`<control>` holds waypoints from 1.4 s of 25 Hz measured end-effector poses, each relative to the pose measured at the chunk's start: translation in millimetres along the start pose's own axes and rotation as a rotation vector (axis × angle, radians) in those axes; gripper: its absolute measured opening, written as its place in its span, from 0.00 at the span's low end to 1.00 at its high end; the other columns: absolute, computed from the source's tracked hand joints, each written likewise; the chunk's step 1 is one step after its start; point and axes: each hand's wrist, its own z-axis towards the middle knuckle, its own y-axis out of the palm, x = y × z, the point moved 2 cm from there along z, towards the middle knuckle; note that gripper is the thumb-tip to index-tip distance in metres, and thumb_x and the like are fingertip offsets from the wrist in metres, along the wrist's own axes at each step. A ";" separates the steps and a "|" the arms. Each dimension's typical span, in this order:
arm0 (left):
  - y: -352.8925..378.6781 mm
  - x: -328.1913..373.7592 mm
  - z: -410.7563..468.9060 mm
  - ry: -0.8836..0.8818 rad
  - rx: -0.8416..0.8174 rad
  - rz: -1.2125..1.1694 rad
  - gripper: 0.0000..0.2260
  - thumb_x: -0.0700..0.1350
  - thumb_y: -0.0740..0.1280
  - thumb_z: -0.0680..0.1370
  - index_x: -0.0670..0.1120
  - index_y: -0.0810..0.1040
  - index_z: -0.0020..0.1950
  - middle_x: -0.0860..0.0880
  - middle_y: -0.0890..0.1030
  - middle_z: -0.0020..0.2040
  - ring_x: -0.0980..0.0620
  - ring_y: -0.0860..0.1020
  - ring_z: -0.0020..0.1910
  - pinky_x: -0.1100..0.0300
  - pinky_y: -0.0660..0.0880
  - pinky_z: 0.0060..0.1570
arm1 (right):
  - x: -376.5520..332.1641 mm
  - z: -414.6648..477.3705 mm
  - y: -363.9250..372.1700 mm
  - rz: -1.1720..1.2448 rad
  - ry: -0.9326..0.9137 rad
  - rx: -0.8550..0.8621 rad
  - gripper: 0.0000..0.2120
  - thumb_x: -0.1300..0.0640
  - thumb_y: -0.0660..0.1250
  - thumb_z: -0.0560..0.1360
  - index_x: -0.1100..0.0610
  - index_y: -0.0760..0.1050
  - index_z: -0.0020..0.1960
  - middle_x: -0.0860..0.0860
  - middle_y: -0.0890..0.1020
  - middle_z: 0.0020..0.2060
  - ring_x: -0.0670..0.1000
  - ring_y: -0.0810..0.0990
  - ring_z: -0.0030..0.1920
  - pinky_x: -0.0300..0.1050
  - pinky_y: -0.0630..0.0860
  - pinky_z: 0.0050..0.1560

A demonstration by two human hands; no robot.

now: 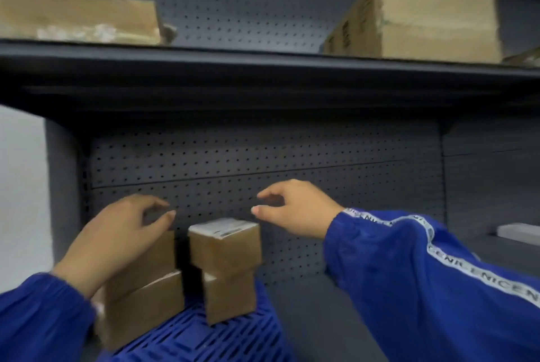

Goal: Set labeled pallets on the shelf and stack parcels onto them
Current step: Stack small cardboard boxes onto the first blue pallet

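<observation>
Blue sleeves: smooth, slightly shiny fabric is covering both forearms; the right sleeve (423, 282) is carrying a grey lettered stripe.
Pallet: a blue plastic pallet (204, 338) with a slotted grid top is sitting on the lower shelf (315, 318), nearest the camera.
Parcels: four small brown cardboard boxes are standing on the pallet in two stacks of two, with a dark gap between the stacks.
Left stack: the lower box (140, 309) is sitting wider than the upper box (146, 262) resting on it.
Right stack: the top box (225, 247) is showing a white printed label on its lid and is overhanging the narrower bottom box (230, 297).
Left hand (117, 236): it is lying over the upper left box, grip narrow, fingers curled, thumb at the box's top edge.
Right hand (295, 209): it is hovering above and right of the labelled box, grip loosely open, holding nothing.
Back panel (263, 163): dark grey perforated metal is running behind everything.
Upper shelf (263, 66): a dark metal ledge is bearing a flat carton (79, 16) at left and a taller carton (423, 19) at right.
</observation>
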 end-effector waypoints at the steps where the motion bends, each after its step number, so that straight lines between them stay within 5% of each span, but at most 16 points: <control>1: -4.7 27.1 -3.3 0.025 -0.019 -0.024 0.06 0.57 0.63 0.73 0.61 0.75 0.48 0.59 0.77 0.47 0.55 0.77 0.50 0.60 0.71 0.45 | 2.3 -17.2 -16.8 0.010 -0.015 0.014 0.21 0.41 0.63 0.73 0.48 0.73 0.63 0.46 0.77 0.62 0.47 0.75 0.60 0.41 0.72 0.59; 6: -11.1 195.5 -28.2 0.143 -0.119 -0.138 0.06 0.63 0.64 0.67 0.63 0.76 0.36 0.63 0.80 0.34 0.65 0.77 0.38 0.64 0.73 0.38 | 49.2 -122.6 -111.4 -0.004 -0.065 0.065 0.19 0.43 0.62 0.74 0.49 0.75 0.62 0.45 0.80 0.56 0.46 0.77 0.56 0.46 0.74 0.59; 11: -9.9 374.0 -42.3 0.278 -0.038 -0.131 0.04 0.60 0.63 0.71 0.63 0.74 0.38 0.64 0.78 0.40 0.66 0.75 0.43 0.62 0.74 0.46 | 127.0 -216.4 -218.5 -0.056 -0.012 0.215 0.19 0.44 0.62 0.74 0.48 0.74 0.63 0.43 0.80 0.58 0.44 0.77 0.58 0.45 0.74 0.61; 19: 14.7 608.9 -58.6 0.430 0.165 -0.237 0.16 0.63 0.51 0.72 0.59 0.75 0.47 0.63 0.76 0.44 0.63 0.74 0.46 0.61 0.75 0.46 | 229.1 -328.7 -361.4 -0.193 0.045 0.521 0.12 0.46 0.61 0.74 0.47 0.78 0.53 0.41 0.82 0.46 0.42 0.79 0.48 0.44 0.77 0.52; 22: 47.6 677.3 -56.3 0.528 0.188 -0.131 0.19 0.62 0.50 0.71 0.57 0.77 0.45 0.60 0.79 0.41 0.59 0.77 0.42 0.60 0.74 0.39 | 277.7 -353.8 -393.8 -0.203 0.059 0.606 0.10 0.47 0.61 0.75 0.46 0.78 0.52 0.39 0.81 0.44 0.40 0.78 0.47 0.41 0.77 0.51; 26: 98.0 742.5 -31.4 0.586 0.192 -0.008 0.17 0.59 0.54 0.72 0.54 0.80 0.43 0.58 0.80 0.38 0.56 0.78 0.35 0.60 0.75 0.34 | 356.5 -361.5 -421.4 -0.278 0.054 0.641 0.15 0.47 0.60 0.75 0.45 0.73 0.61 0.40 0.78 0.57 0.41 0.74 0.58 0.37 0.71 0.59; 30: 151.5 799.6 19.1 0.600 0.290 0.093 0.21 0.58 0.55 0.71 0.50 0.81 0.53 0.51 0.82 0.49 0.52 0.81 0.47 0.53 0.75 0.52 | 446.1 -339.5 -459.6 -0.311 0.046 0.654 0.23 0.45 0.59 0.76 0.46 0.64 0.69 0.41 0.70 0.66 0.43 0.65 0.67 0.41 0.64 0.66; 35: 200.6 860.4 100.5 0.447 0.341 0.171 0.31 0.61 0.50 0.73 0.47 0.62 0.73 0.44 0.67 0.72 0.46 0.65 0.71 0.49 0.54 0.70 | 547.2 -306.7 -509.7 -0.344 0.057 0.630 0.30 0.44 0.58 0.76 0.47 0.53 0.74 0.43 0.62 0.72 0.45 0.59 0.71 0.44 0.60 0.71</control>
